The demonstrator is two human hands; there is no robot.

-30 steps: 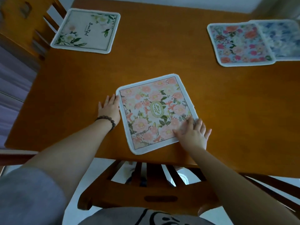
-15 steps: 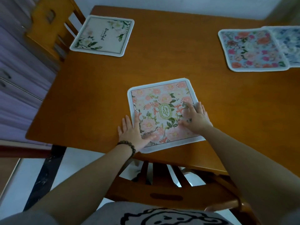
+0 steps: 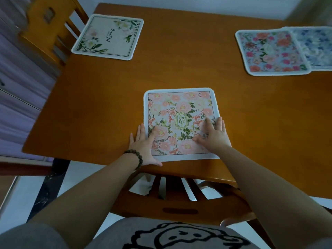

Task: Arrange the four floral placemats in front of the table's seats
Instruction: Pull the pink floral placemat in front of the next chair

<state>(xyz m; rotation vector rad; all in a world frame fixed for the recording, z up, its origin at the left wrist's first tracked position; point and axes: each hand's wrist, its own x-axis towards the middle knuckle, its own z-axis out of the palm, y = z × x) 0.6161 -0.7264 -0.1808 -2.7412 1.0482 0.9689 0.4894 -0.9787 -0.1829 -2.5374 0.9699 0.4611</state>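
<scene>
Placemat [image 3: 180,112] with pink flowers, green leaves and a white rim lies flat near the counter [image 3: 100,105] edge; both hands' straight, spread fingers [image 3: 220,125] press on it

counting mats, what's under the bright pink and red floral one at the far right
A blue floral placemat lies partly under the pink and red placemat, sticking out rightward. Its covered left edge cannot be seen.

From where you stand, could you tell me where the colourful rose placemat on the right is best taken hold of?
Pinch the rose placemat at its near-left corner, coming from the left. It lies flat on the table, overlapping the blue placemat, so that free, rounded corner probably lifts without dragging the other.
</scene>
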